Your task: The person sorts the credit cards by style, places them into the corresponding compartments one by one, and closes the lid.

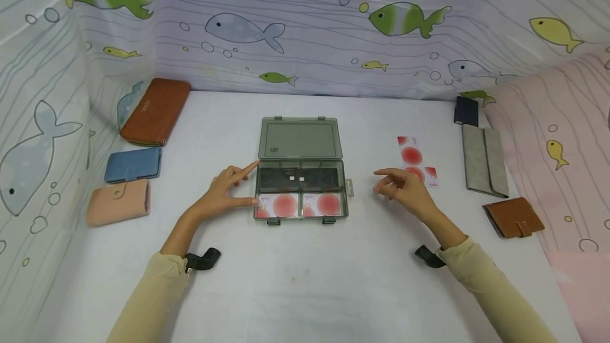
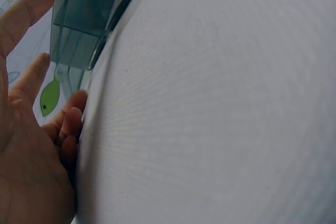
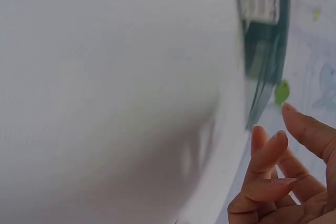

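A transparent grey-green plastic case (image 1: 301, 139) lies with its lid flipped back at the middle of the table. In its front compartments sit two white-and-pink cards with red circles, a left card (image 1: 285, 206) and a right card (image 1: 329, 205). Behind them lie black VIP cards (image 1: 276, 179). My left hand (image 1: 220, 193) is at the case's left side, index fingertip at the hinge corner and thumb over the front-left edge, fingers spread. To the case's right hovers my right hand (image 1: 405, 188), its fingers loosely bent around nothing. It partly hides one of two pink-and-white cards (image 1: 411, 155) on the table.
Along the left side lie a brown wallet (image 1: 156, 111), a blue wallet (image 1: 133, 164) and a pink wallet (image 1: 119, 203). On the right are a dark blue holder (image 1: 466, 111), a grey wallet (image 1: 485, 160) and a brown wallet (image 1: 513, 218). Fish-printed cloth walls surround the white table.
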Motion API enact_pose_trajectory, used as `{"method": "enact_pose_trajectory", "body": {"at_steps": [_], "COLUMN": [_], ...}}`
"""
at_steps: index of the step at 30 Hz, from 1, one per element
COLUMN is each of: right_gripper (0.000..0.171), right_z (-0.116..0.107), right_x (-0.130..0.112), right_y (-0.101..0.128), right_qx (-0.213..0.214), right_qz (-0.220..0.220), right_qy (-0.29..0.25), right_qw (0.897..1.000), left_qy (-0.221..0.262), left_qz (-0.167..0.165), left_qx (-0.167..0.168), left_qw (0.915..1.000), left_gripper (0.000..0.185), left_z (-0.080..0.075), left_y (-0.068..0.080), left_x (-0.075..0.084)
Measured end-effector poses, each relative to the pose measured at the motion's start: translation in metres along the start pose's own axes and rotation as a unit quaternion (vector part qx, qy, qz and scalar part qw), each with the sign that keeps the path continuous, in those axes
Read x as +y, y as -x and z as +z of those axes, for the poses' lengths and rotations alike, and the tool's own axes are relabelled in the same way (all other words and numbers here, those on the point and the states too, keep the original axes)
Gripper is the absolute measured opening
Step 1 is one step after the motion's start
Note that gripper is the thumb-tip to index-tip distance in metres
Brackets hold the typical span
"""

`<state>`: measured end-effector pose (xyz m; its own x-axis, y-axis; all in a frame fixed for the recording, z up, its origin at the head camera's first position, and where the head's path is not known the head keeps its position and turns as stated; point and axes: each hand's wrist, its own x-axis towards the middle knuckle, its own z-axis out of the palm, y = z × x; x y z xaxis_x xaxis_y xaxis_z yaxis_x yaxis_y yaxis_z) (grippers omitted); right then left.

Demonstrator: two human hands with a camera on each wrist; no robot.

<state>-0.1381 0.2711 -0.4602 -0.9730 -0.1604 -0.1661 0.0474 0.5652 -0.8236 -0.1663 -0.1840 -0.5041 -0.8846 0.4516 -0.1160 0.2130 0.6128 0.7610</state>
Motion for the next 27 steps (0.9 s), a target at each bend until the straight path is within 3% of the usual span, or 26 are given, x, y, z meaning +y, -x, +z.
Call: {"method": "enact_pose_trajectory", "body": {"at_steps": [5, 11, 20, 27], "right_gripper": [0.044, 0.046, 0.060, 0.055], "right_z": [-0.030, -0.060, -0.079, -0.082], "right_x": [0.024, 0.052, 0.073, 0.077], "right_y": [-0.006, -0.005, 0.004, 0.007], "right_qx": [0.049, 0.092, 0.070, 0.061], "right_qz": [0.030, 0.063, 0.106, 0.105], "right_qy": [0.011, 0.068, 0.130, 0.139], "right_qw": [0.998, 0.991, 0.983, 0.983], "left_qy": [0.002, 0.003, 0.004, 0.016], "left_qz": [-0.002, -0.003, -0.001, 0.003], "left_qx": [-0.001, -0.002, 0.002, 0.007], "left_qw": [1.0000, 1.0000, 1.0000, 0.9998], "left_gripper": [0.091, 0.091, 0.091, 0.092], "left_z": [-0.001, 0.000, 0.000, 0.000], "left_y": [0.001, 0.001, 0.002, 0.002], "left_x": [0.001, 0.002, 0.004, 0.003]}}
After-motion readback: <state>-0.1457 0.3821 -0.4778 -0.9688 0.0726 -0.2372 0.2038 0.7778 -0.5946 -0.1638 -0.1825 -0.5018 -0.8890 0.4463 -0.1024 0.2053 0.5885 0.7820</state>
